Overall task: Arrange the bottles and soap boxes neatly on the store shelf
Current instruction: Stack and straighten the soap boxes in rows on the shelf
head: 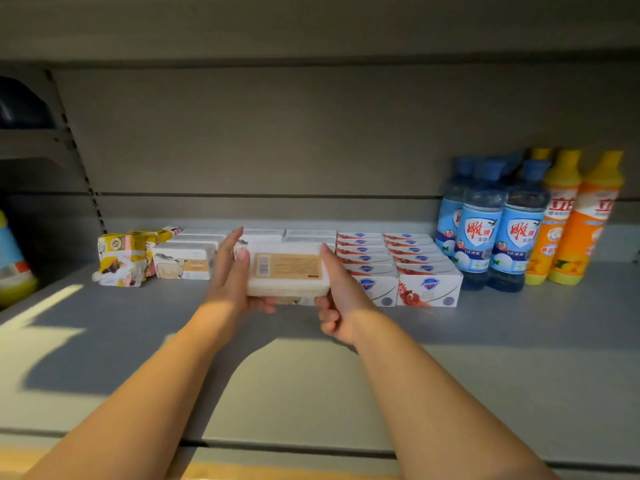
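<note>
A tan-labelled soap box point(288, 271) is held at the middle of the shelf point(485, 341), grasped at its 9 o'clock end by the left hand point(230, 271) and at its 3 o'clock end by the right hand point(337, 292), whose fingers are curled beneath. Red-and-white soap boxes point(429, 289) are stacked just beside it at 3 o'clock.
</note>
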A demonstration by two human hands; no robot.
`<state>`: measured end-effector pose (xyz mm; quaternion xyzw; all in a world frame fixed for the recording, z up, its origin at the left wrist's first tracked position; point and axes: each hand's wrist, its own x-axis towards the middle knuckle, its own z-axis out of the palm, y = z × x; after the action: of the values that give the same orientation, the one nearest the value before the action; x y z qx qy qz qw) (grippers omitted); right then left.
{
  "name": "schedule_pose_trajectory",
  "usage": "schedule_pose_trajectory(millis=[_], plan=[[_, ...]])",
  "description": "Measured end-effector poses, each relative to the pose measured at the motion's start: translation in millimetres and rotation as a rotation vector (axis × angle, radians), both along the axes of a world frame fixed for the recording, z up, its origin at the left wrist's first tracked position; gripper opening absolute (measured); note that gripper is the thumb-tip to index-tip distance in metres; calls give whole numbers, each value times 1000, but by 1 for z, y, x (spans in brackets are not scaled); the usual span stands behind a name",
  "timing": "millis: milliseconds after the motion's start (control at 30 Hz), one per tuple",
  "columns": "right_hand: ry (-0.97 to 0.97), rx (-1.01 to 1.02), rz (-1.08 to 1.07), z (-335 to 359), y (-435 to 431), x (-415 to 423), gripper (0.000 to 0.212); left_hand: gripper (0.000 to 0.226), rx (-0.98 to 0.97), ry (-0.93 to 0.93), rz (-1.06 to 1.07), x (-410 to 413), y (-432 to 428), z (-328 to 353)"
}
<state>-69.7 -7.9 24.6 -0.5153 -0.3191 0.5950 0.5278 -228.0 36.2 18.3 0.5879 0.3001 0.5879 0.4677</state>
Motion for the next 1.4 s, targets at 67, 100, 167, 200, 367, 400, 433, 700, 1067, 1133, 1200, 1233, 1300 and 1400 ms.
schedule_pose_trajectory(millis=[67, 100, 167, 200, 367, 400, 433, 700, 1067, 1133, 1200, 1233, 1300, 1400], plan=[[107, -82, 58, -1, 0, 3, 55, 45, 124, 64, -65, -3, 2, -2], [133, -107, 79, -1, 0, 5, 54, 62, 189, 142, -83, -5, 4, -4], [160, -143, 132, 0, 1, 7, 57, 85, 233, 241, -63, -8, 8, -5], [168, -158, 169, 1, 0, 8, 59, 90, 231, 245, -47, -9, 8, -4], [86, -200, 305, 5, -3, 8, 66, 78, 335, 332, 24, -15, 6, -2], [27, -176, 276, 5, -2, 5, 69, 69, 332, 325, 37, -14, 5, -2], [-34, -139, 239, 4, 1, 3, 73, 62, 324, 308, 65, -13, 6, -3], [-392, 236, 16, 3, 7, -25, 61, 21, -127, -217, 20, -8, 18, 1], [-485, 730, -20, -3, -8, -26, 106, 51, -863, -41, -694, -17, 18, -1], [-569, 735, -92, -6, -6, -32, 109, 29, -903, -22, -890, -21, 17, -1], [-624, 748, -166, -4, -4, -34, 99, 33, -923, -12, -1129, -23, 15, -3], [-618, 740, -191, -2, -2, -32, 92, 38, -926, 11, -1183, -23, 15, -5], [-592, 690, -255, 3, -1, -27, 81, 42, -882, 99, -1179, -19, 16, -7], [-554, 589, -338, 8, -1, -21, 66, 46, -828, 174, -1202, -13, 19, -11]])
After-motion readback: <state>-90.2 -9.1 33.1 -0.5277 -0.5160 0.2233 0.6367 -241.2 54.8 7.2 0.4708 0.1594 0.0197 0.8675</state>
